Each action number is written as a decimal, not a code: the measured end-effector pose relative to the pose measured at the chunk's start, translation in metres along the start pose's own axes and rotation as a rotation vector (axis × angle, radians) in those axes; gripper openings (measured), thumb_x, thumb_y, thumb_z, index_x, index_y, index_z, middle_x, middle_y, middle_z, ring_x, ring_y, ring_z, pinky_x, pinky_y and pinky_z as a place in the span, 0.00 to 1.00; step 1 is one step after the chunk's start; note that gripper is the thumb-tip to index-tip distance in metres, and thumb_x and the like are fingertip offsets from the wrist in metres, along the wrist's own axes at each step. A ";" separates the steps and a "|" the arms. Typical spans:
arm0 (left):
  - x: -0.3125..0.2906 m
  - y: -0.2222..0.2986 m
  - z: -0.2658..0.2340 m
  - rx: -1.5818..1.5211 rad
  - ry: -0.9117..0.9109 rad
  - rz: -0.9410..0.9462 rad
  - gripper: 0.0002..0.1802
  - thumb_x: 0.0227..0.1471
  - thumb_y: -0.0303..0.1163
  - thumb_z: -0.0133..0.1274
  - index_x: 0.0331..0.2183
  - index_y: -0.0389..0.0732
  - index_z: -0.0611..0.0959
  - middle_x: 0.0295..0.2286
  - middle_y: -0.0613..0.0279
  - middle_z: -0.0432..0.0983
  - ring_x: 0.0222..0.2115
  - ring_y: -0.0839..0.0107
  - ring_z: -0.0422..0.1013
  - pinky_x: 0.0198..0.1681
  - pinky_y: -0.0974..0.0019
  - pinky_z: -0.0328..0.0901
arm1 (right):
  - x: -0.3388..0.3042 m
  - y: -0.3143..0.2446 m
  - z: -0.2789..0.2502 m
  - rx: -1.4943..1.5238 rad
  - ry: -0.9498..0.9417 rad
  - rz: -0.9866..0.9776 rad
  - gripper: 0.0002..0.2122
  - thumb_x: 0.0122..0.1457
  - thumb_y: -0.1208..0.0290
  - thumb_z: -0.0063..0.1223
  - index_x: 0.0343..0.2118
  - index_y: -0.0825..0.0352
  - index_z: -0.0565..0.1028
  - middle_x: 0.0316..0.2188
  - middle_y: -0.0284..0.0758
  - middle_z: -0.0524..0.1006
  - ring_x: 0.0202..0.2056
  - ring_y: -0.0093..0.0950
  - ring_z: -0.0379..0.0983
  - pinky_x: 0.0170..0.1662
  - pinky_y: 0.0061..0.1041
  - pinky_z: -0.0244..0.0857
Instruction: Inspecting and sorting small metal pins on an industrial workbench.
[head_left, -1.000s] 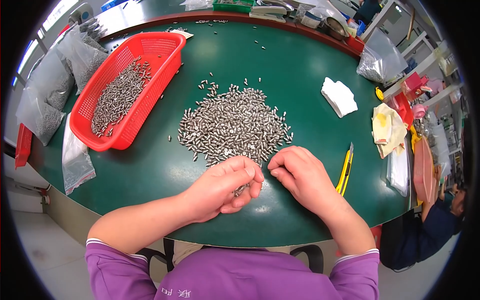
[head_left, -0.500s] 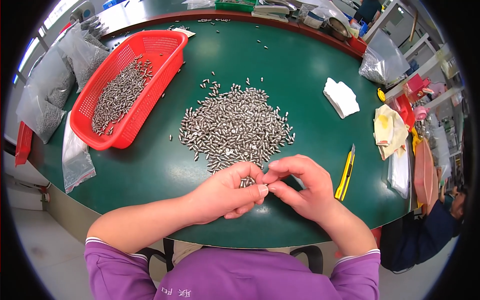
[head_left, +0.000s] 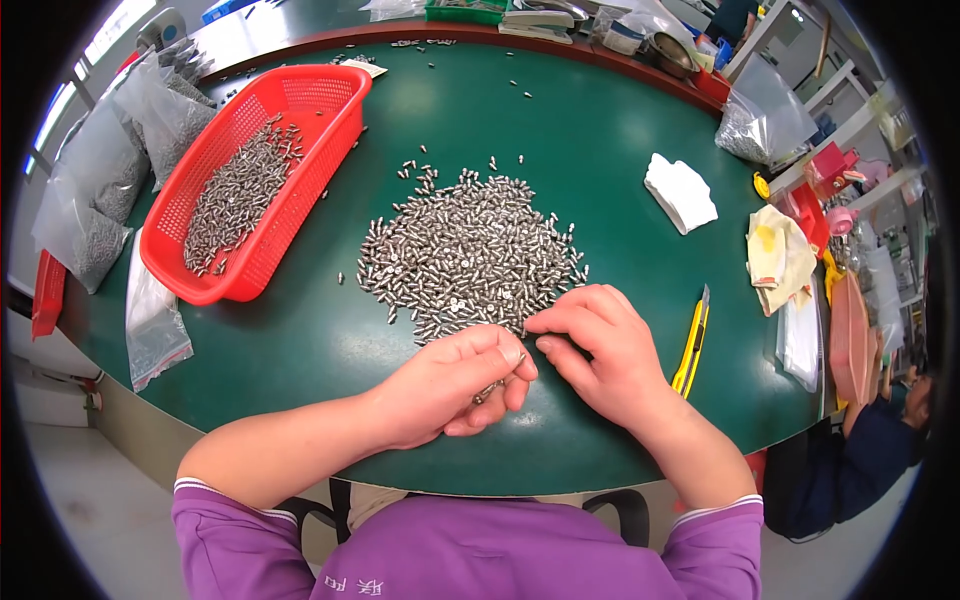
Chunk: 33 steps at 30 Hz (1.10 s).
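Across the green tabletop [head_left: 590,120], a red basket [head_left: 298,200] is parked at ten o'clock from the metal heap [head_left: 470,255]; at four the right hand [head_left: 608,350] is poised, its grip's contents unreadable; at six, by the left hand [head_left: 440,385], grip curled, small metal pieces [head_left: 487,393] are clasped.

The left hand [head_left: 450,385] partly hides metal pieces [head_left: 487,392] it holds.

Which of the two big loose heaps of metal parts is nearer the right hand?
The table heap, lying directly on the green tabletop with its near edge beside the right hand; the other heap sits farther left inside the red basket.
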<state>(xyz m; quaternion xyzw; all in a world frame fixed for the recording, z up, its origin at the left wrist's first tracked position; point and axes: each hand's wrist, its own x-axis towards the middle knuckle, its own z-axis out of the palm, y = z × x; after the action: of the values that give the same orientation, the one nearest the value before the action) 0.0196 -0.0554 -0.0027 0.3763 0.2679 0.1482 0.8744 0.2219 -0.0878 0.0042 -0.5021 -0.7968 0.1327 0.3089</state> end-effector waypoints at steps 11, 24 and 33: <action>-0.001 -0.005 0.002 -0.023 -0.042 0.017 0.11 0.61 0.38 0.39 0.33 0.41 0.70 0.24 0.66 0.67 0.15 0.84 0.55 0.14 0.80 0.49 | -0.002 -0.003 -0.005 0.391 -0.070 -0.077 0.08 0.47 0.77 0.59 0.32 0.64 0.76 0.29 0.32 0.74 0.32 0.29 0.72 0.38 0.27 0.66; -0.002 -0.002 -0.001 -0.086 -0.059 0.032 0.07 0.59 0.35 0.43 0.35 0.41 0.69 0.24 0.66 0.68 0.16 0.85 0.55 0.14 0.80 0.47 | -0.002 -0.002 -0.004 0.569 -0.099 0.087 0.06 0.50 0.80 0.57 0.32 0.66 0.76 0.31 0.32 0.74 0.33 0.24 0.71 0.34 0.21 0.67; -0.003 -0.002 -0.003 -0.055 -0.050 0.001 0.06 0.56 0.31 0.47 0.35 0.42 0.69 0.24 0.67 0.68 0.15 0.86 0.54 0.14 0.80 0.46 | 0.000 -0.003 -0.001 0.439 -0.052 -0.065 0.07 0.45 0.79 0.59 0.29 0.64 0.75 0.28 0.30 0.74 0.33 0.28 0.71 0.34 0.25 0.66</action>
<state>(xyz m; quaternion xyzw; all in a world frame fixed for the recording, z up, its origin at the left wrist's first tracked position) 0.0157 -0.0562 -0.0054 0.3556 0.2417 0.1464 0.8909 0.2210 -0.0890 0.0067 -0.3933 -0.7723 0.3059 0.3941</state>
